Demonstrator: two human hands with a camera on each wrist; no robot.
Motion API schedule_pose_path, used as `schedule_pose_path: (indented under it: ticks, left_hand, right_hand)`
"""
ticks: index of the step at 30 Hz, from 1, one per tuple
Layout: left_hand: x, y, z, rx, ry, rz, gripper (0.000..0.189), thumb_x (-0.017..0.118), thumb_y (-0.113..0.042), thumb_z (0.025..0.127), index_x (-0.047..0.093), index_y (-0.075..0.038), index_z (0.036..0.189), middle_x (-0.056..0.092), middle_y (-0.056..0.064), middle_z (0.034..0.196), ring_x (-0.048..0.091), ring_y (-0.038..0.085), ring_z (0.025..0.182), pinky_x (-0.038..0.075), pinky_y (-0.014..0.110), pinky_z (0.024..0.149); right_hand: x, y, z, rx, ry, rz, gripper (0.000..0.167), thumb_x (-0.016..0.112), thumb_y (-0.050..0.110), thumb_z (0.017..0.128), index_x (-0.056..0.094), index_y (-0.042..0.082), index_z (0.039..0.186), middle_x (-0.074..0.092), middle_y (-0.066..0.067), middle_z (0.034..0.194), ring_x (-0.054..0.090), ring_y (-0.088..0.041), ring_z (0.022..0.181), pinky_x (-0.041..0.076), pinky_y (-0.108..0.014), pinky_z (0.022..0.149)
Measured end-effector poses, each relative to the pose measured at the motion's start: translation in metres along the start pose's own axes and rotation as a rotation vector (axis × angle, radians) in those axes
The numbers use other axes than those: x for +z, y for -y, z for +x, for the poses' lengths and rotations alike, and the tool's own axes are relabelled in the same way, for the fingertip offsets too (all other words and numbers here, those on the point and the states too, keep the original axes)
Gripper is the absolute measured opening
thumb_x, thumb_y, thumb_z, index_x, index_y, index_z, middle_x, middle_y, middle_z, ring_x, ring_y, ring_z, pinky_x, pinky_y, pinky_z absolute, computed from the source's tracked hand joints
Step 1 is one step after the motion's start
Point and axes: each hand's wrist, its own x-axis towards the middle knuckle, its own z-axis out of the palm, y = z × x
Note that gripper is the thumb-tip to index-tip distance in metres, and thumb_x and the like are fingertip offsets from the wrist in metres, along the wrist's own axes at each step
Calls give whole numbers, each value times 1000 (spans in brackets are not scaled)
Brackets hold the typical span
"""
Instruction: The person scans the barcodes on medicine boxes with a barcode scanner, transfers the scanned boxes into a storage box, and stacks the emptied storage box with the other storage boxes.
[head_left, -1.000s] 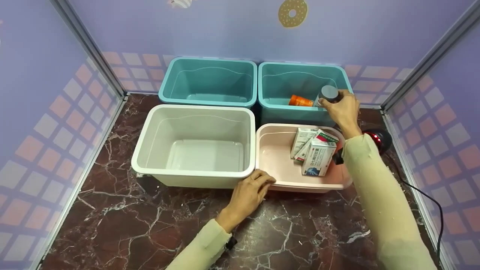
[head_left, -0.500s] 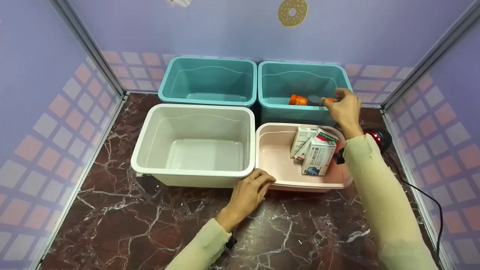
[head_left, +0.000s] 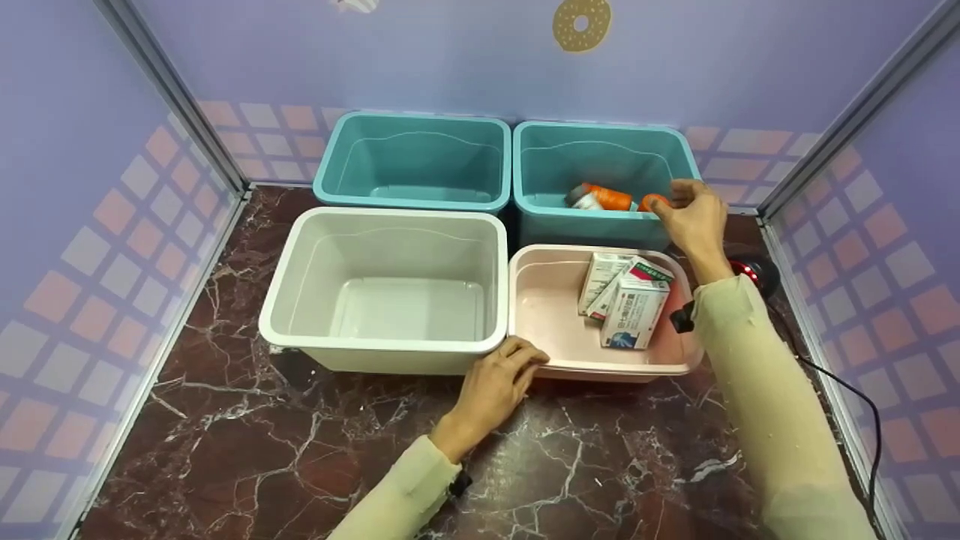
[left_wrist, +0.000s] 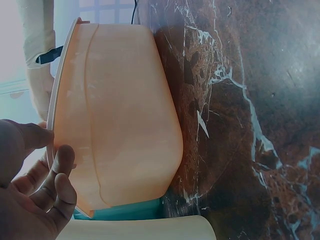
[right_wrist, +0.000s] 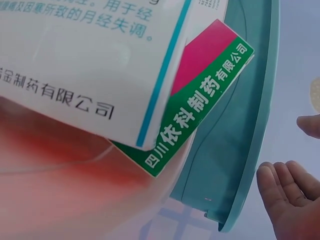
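My left hand (head_left: 496, 382) pinches the front rim of the pink bin (head_left: 570, 361) near its left corner; the left wrist view shows thumb and fingers at that rim. Inside the bin stand several medicine boxes (head_left: 636, 315), leaning together. Over the front right of the right teal bin (head_left: 600, 223) is my right hand (head_left: 696, 221), holding nothing. In the right wrist view its thumb and fingers (right_wrist: 272, 182) are apart. In that teal bin lie an orange bottle (head_left: 611, 198), a white bottle with a dark cap (head_left: 586, 202) and another orange piece (head_left: 651, 202), partly hidden by the front wall and hand.
A left teal bin (head_left: 412, 201) stands at the back, with a white bin (head_left: 390, 346) in front of it. Right of the pink bin is a black object with a red light (head_left: 756, 276), its cable (head_left: 847, 386) running along the right wall. The tabletop is dark marble (head_left: 300, 450).
My right hand has let go of the dark-capped bottle, which dropped into the right teal bin and now lies at the left among the orange ones. The left hand has stayed at the rim.
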Motion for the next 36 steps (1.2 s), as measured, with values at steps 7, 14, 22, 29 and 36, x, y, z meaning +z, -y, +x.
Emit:
schedule_pose_path:
  ticks: [7, 14, 22, 29, 36]
  left_hand:
    - [0, 0, 0, 3, -8, -3, 13, 65, -21, 97, 72, -23, 107, 66, -7, 106, 70, 14, 89, 59, 27, 70]
    - [-1, 0, 0, 13, -13, -4, 13, 65, -20, 97, 72, -23, 107, 66, -7, 107, 70, 13, 89, 59, 25, 72]
    - [0, 0, 1, 5, 0, -7, 14, 65, -20, 97, 72, -22, 108, 66, -7, 108, 70, 14, 89, 60, 24, 74]
    - [-1, 1, 1, 3, -2, -5, 13, 64, -21, 97, 73, -23, 107, 66, -7, 107, 70, 13, 90, 60, 25, 75]
    - [1, 2, 1, 4, -4, -7, 13, 64, -21, 97, 72, -23, 107, 66, -7, 107, 70, 13, 90, 59, 26, 75]
  right_hand:
    - [-4, -3, -5, -4, 5, 7, 54, 73, 38, 89, 62, 5, 130, 67, -19, 123, 66, -31, 108, 54, -43, 97]
    - [-9, -4, -9, -16, -25, 9, 48, 76, 34, 88, 66, 4, 125, 71, -20, 115, 68, -31, 104, 54, -37, 93]
    - [-14, -4, -16, -27, -39, 3, 43, 77, 30, 86, 68, 6, 121, 73, -15, 111, 68, -25, 98, 46, -12, 78]
    - [-18, -5, -23, -18, -26, 10, 45, 75, 33, 86, 68, 7, 122, 72, -17, 113, 67, -27, 100, 47, -14, 80]
    - [-21, -7, -29, -38, -29, 3, 42, 75, 33, 86, 70, 8, 120, 72, -16, 112, 68, -27, 99, 45, -12, 78]
